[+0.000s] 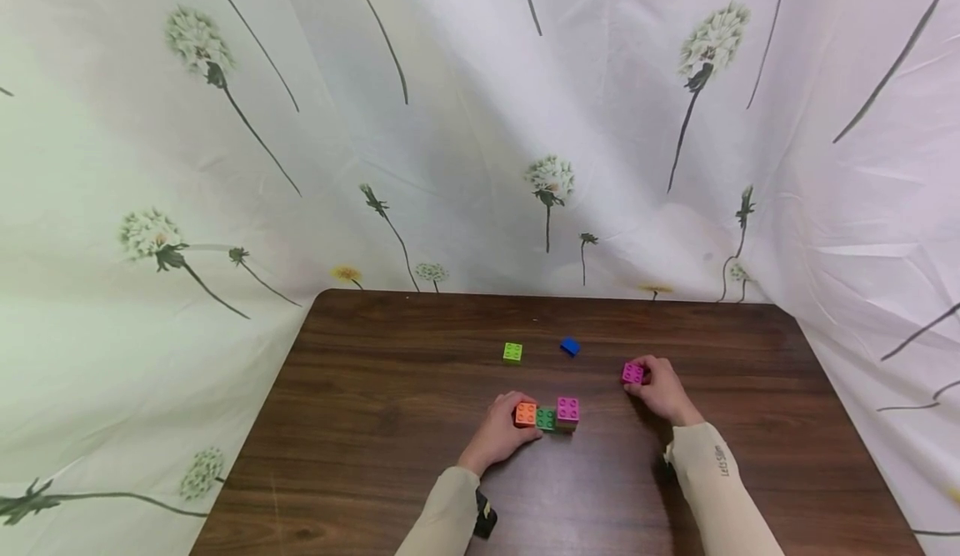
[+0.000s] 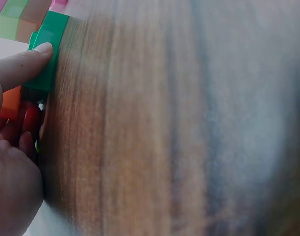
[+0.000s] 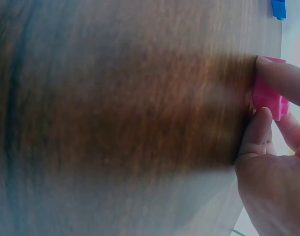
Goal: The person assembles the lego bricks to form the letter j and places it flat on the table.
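Around the left end of a row of toy building bricks, my left hand (image 1: 504,428) curls its fingers and thumb. That row has an orange brick (image 1: 526,414), a green brick (image 1: 545,419) in the middle and a taller stack topped by a pink brick (image 1: 567,408) at the right. In the left wrist view the thumb presses the side of the green brick (image 2: 52,29); the stack shows layers of several colours. My right hand (image 1: 662,391) pinches a separate magenta brick (image 1: 632,373) at the table surface. The right wrist view shows fingertips on this magenta brick's (image 3: 268,93) sides.
A lime green brick (image 1: 512,352) and a blue brick (image 1: 570,346) lie farther back on the dark wooden table (image 1: 375,423). Behind the table's far edge hangs a white cloth (image 1: 465,164) printed with dandelions.
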